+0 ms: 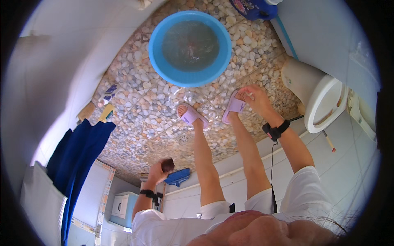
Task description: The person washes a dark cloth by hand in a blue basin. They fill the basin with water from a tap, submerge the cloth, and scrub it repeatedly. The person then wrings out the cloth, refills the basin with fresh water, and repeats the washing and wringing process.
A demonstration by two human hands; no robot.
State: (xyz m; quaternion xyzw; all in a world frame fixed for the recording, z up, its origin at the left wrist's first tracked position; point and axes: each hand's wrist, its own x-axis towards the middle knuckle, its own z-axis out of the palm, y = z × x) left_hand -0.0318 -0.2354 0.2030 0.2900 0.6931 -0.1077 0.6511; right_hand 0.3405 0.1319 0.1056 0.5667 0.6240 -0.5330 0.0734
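My left hand (157, 173) is low on the left, its fingers around a small dark brown object (168, 165) whose kind I cannot tell. Just behind that hand is a blue broom head (178, 177). On the right, my right hand (257, 97) hangs beside my right foot in a pink slipper (235, 106). Its fingers are loosely curled with a gap between them, and nothing shows in it. Ahead of my feet stands a round blue plastic basin (157, 64) holding murky greyish water (190, 46).
A white toilet (326, 104) stands at the right. A blue jug (255, 9) is at the top right. Left lie a bottle (108, 94), a yellow item (107, 112) and a dark blue cloth (83, 153). The pebble-patterned floor has a drain (184, 139).
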